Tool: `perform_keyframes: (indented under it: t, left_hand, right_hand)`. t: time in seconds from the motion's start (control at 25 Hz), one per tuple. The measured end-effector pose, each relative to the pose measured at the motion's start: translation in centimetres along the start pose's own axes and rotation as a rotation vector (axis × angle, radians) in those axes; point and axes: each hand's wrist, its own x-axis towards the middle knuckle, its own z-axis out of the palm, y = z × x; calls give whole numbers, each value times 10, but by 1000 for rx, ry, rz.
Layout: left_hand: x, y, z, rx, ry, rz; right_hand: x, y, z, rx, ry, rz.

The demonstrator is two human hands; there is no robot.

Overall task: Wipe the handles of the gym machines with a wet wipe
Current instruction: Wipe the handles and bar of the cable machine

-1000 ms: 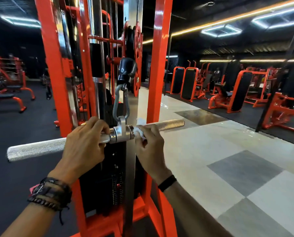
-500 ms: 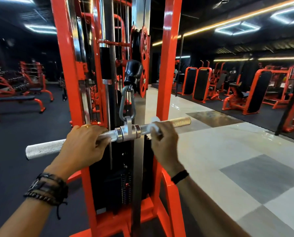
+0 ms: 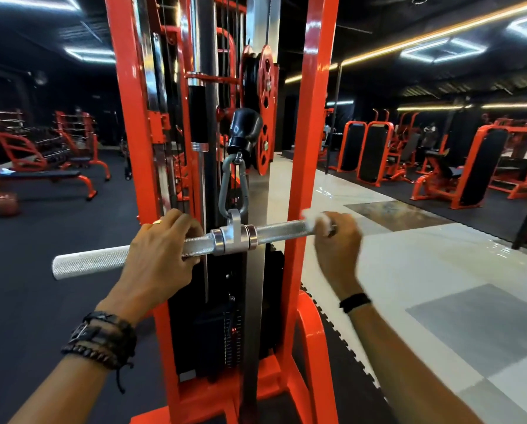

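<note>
at mid-frame the silver bar handle (image 3: 274, 232) hangs from a grey carabiner (image 3: 233, 186) on the orange cable machine (image 3: 309, 148). left hand (image 3: 161, 255) grips the bar left of centre; right hand (image 3: 337, 243) clenches the white wet wipe (image 3: 315, 220) around its right end.

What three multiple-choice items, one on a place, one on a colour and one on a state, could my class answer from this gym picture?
1. Where is the wipe?
A. at the bar's right end
B. on the floor
C. on the bar's left end

2. What colour is the machine frame?
A. blue
B. orange-red
C. yellow

3. What is the left hand doing?
A. hanging free
B. gripping the bar
C. pulling the carabiner

Answers:
1 A: the right hand holds the white wipe round the bar's right end.
2 B: both uprights are orange-red.
3 B: its fingers curl over the bar left of the centre clamp.
</note>
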Motion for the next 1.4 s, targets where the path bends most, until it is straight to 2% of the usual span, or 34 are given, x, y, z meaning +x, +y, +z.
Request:
perform_keyframes:
  t: [0.12,0.24,0.36,0.44,0.48,0.56,0.72,0.8,0.92,1.0,1.08,1.16,1.32,1.4]
  left_hand:
    - [4,2,-1,93,-37,13]
    - [4,-8,-10,199,-80,6]
    - [0,-14,-16,197,-113,-5]
    - [-2,-12,-12,193,-111,14]
    - [-2,-11,-10,194,-107,18]
    - [-2,-9,-6,170,-85,13]
    - [1,-7,-9,112,-55,11]
    - [0,-8,-12,107,-24,20]
    - [-4,-12,-19,176,-12,30]
    - [-4,-15,-26,238,-69,7]
    - [0,-19,-31,223,-153,-29]
    - [4,-22,-30,194,-195,-28]
    - [4,-24,-27,190,-147,33]
    - [2,-26,-28,142,-116,22]
  right_hand:
    - [-48,-50,27,137,-218,-214]
    - [-36,-39,26,94,-203,-292]
    - [10,12,6,-13,-23,-98]
    - [33,36,-6,-83,40,85]
    - [35,37,-6,-97,62,118]
    - [18,12,7,-40,43,56]
    - [-42,-49,33,110,-239,-210]
    - [-31,-36,29,72,-221,-250]
    - [14,10,10,-10,-54,-55]
    - [37,30,-1,-28,-10,117]
    - [37,24,0,12,16,153]
    - [14,-3,14,96,-23,32]
    - [-46,-69,39,185,-214,-229]
    - [-40,-61,34,175,-216,-302]
